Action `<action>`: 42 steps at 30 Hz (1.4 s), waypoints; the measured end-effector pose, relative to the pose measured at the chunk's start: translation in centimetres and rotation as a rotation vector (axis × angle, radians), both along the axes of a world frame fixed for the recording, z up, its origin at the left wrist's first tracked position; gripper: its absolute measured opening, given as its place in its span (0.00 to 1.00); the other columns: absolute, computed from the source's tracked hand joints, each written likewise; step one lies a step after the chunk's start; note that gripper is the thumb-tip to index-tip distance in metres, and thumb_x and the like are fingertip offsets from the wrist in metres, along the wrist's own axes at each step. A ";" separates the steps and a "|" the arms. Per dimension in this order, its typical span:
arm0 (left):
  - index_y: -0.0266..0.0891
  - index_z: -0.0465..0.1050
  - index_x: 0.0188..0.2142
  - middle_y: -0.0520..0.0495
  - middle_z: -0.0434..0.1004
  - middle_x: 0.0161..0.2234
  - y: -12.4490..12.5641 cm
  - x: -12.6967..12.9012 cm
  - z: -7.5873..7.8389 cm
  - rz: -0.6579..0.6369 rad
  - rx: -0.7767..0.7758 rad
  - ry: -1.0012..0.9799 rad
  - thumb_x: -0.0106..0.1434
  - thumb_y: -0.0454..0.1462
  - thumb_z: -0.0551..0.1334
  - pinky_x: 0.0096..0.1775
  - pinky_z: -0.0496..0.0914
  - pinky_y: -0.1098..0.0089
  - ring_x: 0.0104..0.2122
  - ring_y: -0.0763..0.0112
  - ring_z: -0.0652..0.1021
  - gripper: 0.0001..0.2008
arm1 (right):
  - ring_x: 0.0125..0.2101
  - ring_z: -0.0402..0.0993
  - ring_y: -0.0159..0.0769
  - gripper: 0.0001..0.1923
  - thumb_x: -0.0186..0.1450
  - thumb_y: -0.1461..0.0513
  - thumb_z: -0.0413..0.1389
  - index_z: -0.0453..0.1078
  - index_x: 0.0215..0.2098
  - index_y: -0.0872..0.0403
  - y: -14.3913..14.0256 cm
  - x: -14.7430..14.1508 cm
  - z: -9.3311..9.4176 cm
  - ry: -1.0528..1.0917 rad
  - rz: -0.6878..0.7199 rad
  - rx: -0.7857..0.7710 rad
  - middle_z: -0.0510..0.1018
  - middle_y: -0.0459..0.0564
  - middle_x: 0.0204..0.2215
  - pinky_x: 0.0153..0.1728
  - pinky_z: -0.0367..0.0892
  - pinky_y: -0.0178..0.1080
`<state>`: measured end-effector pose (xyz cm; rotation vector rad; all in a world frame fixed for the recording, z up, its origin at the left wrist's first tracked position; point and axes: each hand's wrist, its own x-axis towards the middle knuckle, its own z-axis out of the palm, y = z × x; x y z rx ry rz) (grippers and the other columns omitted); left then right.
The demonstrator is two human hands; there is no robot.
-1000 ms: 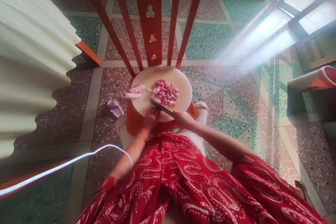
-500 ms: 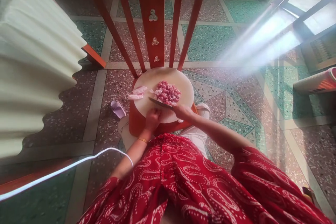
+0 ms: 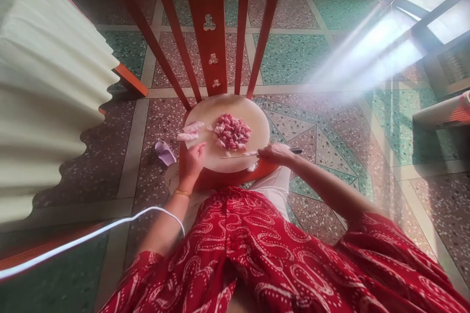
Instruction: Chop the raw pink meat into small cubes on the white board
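The right hand (image 3: 276,153) is closed around the handle of a knife (image 3: 257,153), whose blade lies flat and nearly level across the near part of the round cutting board (image 3: 257,122). The pile of diced meat (image 3: 232,132) sits at the board's middle — just beyond the blade, apart from the fingers. The left hand (image 3: 193,159) rests loosely open at the board's near-left edge, holding nothing, near pale meat strips (image 3: 190,130) — all on an orange chair (image 3: 215,19).

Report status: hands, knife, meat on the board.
Right hand grips knife, blade flat at board's near edge. Left hand open on cutting board rim. Diced meat piled centre; pale scraps aside.
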<state>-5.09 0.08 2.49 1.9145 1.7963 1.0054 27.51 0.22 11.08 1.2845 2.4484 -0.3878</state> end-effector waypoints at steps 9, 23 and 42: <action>0.40 0.71 0.40 0.39 0.71 0.42 5.3 -6.2 0.6 -0.064 -0.043 0.425 0.51 0.28 0.56 0.49 0.65 0.55 0.45 0.54 0.70 0.17 | 0.34 0.75 0.39 0.19 0.70 0.53 0.42 0.65 0.50 0.51 3.1 -4.3 -0.1 -0.047 -0.208 0.028 0.78 0.55 0.35 0.29 0.58 0.34; 0.37 0.65 0.50 0.39 0.72 0.35 -4.4 3.5 -0.9 -0.160 -0.072 0.310 0.60 0.41 0.57 0.37 0.67 0.63 0.35 0.58 0.74 0.19 | 0.30 0.76 0.38 0.15 0.70 0.56 0.40 0.64 0.46 0.53 -3.2 -7.3 -0.4 0.011 -0.374 -0.070 0.78 0.53 0.31 0.25 0.59 0.32; 0.40 0.71 0.40 0.42 0.71 0.40 -3.1 4.0 -2.0 -0.180 0.096 0.173 0.60 0.32 0.54 0.46 0.66 0.58 0.44 0.59 0.69 0.10 | 0.35 0.76 0.39 0.14 0.70 0.63 0.39 0.60 0.50 0.53 -3.2 -11.3 2.0 -0.077 -0.244 -0.133 0.78 0.55 0.33 0.32 0.66 0.35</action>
